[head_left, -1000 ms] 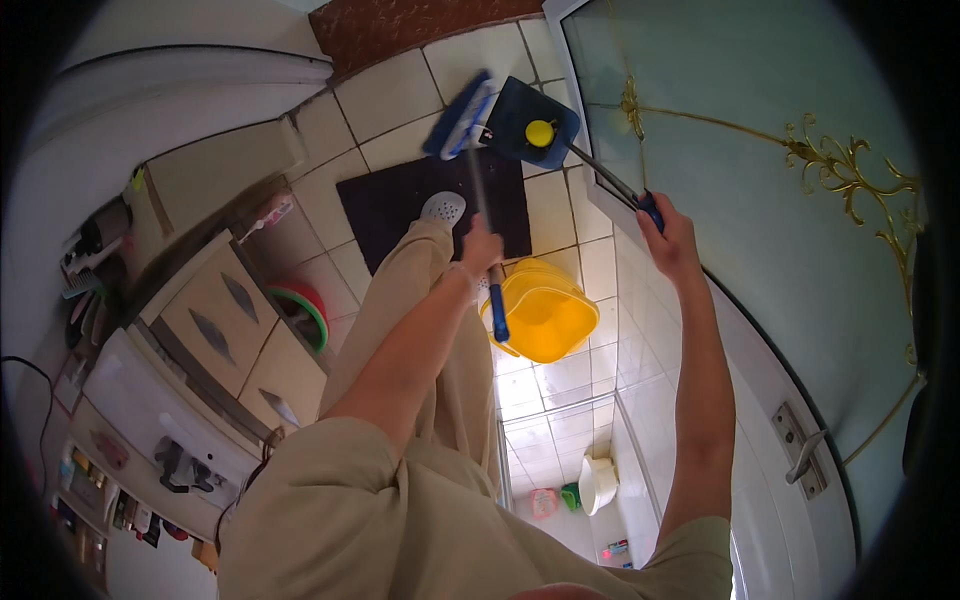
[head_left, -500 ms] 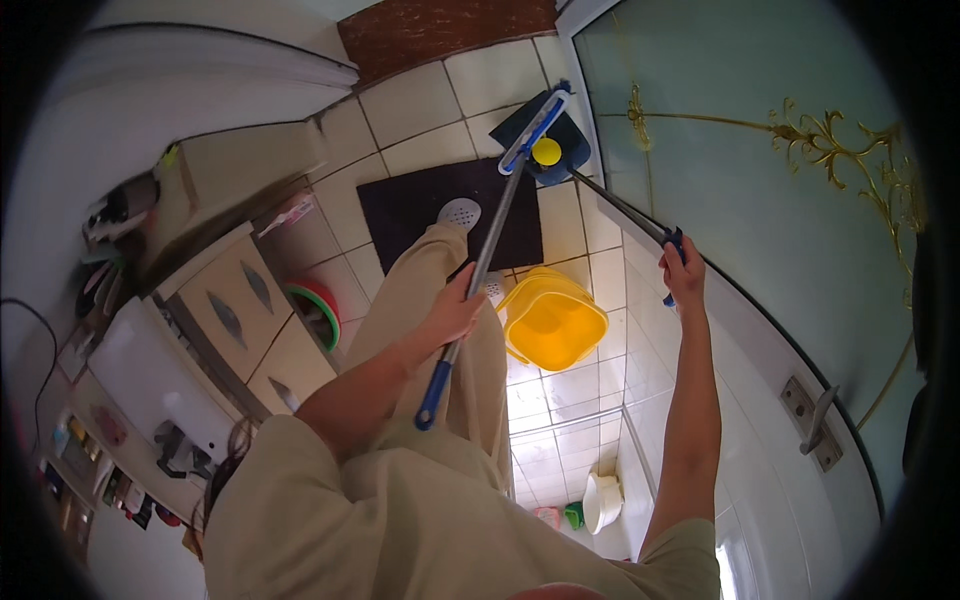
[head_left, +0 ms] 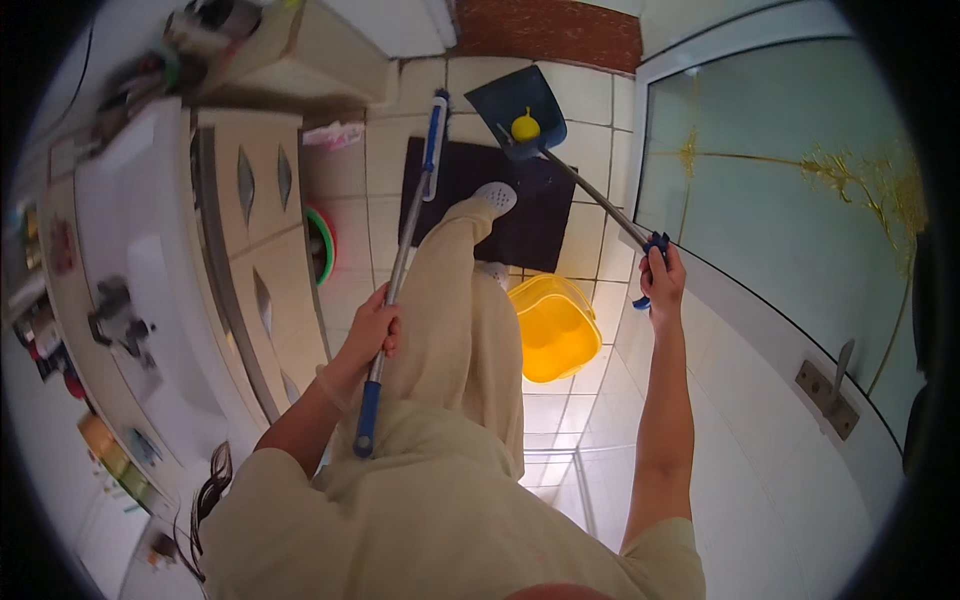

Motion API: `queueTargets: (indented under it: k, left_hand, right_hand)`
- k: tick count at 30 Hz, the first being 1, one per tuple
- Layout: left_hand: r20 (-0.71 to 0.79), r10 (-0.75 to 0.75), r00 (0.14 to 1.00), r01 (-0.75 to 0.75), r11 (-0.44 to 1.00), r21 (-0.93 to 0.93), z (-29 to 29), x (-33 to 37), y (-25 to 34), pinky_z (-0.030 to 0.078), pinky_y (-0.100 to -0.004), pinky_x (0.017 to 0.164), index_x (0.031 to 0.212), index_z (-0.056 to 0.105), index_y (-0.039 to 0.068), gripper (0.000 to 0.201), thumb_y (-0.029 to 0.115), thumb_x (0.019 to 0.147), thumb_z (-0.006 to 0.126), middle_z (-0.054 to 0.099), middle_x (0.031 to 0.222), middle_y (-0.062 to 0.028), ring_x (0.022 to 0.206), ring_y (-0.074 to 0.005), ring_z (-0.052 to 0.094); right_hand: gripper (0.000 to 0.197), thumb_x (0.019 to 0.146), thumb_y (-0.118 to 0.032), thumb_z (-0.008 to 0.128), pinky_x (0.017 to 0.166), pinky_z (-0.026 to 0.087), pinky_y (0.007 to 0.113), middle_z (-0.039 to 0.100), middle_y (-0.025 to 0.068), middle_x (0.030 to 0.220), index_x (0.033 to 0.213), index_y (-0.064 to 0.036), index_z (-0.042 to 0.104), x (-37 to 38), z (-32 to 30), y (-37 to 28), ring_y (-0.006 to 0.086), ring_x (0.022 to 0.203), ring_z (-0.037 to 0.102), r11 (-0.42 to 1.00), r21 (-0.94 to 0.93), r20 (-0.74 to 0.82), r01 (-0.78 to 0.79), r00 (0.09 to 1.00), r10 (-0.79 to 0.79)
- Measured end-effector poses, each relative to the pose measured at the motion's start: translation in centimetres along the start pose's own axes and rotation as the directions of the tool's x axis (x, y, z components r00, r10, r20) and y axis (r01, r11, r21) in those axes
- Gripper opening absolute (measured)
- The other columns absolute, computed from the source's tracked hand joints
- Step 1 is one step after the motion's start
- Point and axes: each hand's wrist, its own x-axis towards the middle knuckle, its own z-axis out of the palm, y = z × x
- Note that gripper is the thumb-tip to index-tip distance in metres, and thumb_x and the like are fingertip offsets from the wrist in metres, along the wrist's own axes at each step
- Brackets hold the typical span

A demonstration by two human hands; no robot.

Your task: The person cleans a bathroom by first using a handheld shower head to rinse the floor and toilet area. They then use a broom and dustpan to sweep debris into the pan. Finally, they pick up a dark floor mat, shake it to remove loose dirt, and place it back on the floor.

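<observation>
At the far edge of the dark mat (head_left: 540,225), top ctr of view, is the dustpan (head_left: 525,88), dk blue, w/ a round yellow item (head_left: 525,126) in it, too small to ID. Its metal shaft slants down to the R hand (head_left: 662,280), fingers clamped round the handle nr the blue end. Just L of the pan, not touching, is the blue/white head of the broom (head_left: 404,250), over the mat's far L corner; can't tell if bristles touch down. Pole runs to the L hand (head_left: 373,330), fingers clamped on the metal just above the blue grip.

One white clog (head_left: 495,197) is on the mat. Yellow tub (head_left: 560,345) sits on tiles nr the mat's close edge. Further L: red/green basin (head_left: 322,245) beside a cabinet (head_left: 275,235) w/ dwrs, then a white sink (head_left: 165,350). Far R: frosted glass door (head_left: 790,120) w/ gold trim & lever handle (head_left: 838,390).
</observation>
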Motion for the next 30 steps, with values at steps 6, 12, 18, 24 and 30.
queueTargets:
  k: [6,12,18,24,30]
  left_hand:
    - [-0.074,-0.008,0.997,-0.012,0.966,-0.257,-6.2,-2.4,-8.0,0.035,-0.0234,0.034,0.128,0.027,0.008,0.048,0.013,0.082,0.038,0.042,0.06,-0.0025,0.038,-0.0087,0.037]
    - [-0.093,-0.118,0.989,0.035,0.784,-0.619,-10.9,-4.4,-14.3,0.038,-0.0271,0.04,0.115,0.036,0.012,0.031,0.015,0.083,0.035,0.042,0.06,-0.0017,0.043,-0.0099,0.04]
    - [-0.024,-0.234,0.972,0.043,0.275,-0.96,-14.8,-5.0,-22.3,0.04,-0.0262,0.049,0.08,0.043,0.003,0.01,0.012,0.081,0.039,0.043,0.06,-0.0022,0.051,-0.0117,0.044]
    - [-0.164,-0.215,0.963,-0.176,-0.039,-0.984,-18.3,-2.3,-29.7,0.047,-0.0303,0.055,0.073,0.043,-0.001,0.013,0.009,0.08,0.037,0.047,0.06,-0.0091,0.056,-0.0196,0.049]
    - [-0.182,-0.061,0.981,-0.182,-0.598,-0.78,-25.5,2.2,-37.2,0.05,-0.0381,0.068,0.072,0.045,-0.003,0.01,0.001,0.076,0.037,0.053,0.069,-0.0149,0.067,-0.0263,0.055]
  right_hand:
    - [0.016,0.085,-0.015,0.05,0.036,0.026,0.017,0.047,-0.0015,0.062,0.098,-0.0051,0.048,-3.0,6.5,2.2,0.0014,0.041,0.035,0.977,-0.21,0.194,0.042,0.981,0.0]
    - [0.027,0.081,-0.018,0.055,0.059,0.042,0.026,0.058,0.0097,0.074,0.104,-0.0043,0.051,-6.7,15.0,4.6,0.0181,0.064,0.056,0.696,-0.627,0.469,0.35,0.883,-0.021]
    - [0.03,0.08,-0.02,0.055,0.068,0.045,0.035,0.059,0.0202,0.085,0.103,-0.001,0.05,-9.2,26.6,5.1,0.0349,0.078,0.057,0.472,-0.558,0.819,0.682,0.543,0.185]
    - [0.03,0.078,-0.024,0.054,0.071,0.045,0.039,0.059,0.0201,0.084,0.097,0.0005,0.051,-14.7,39.1,11.9,0.034,0.08,0.056,0.256,-0.296,0.9,0.92,0.18,0.396]
    - [0.019,0.073,-0.018,0.057,0.065,0.046,0.04,0.06,0.0155,0.078,0.083,-0.0026,0.057,-24.1,48.4,20.2,0.0317,0.075,0.059,0.139,0.039,0.836,0.99,-0.109,0.537]
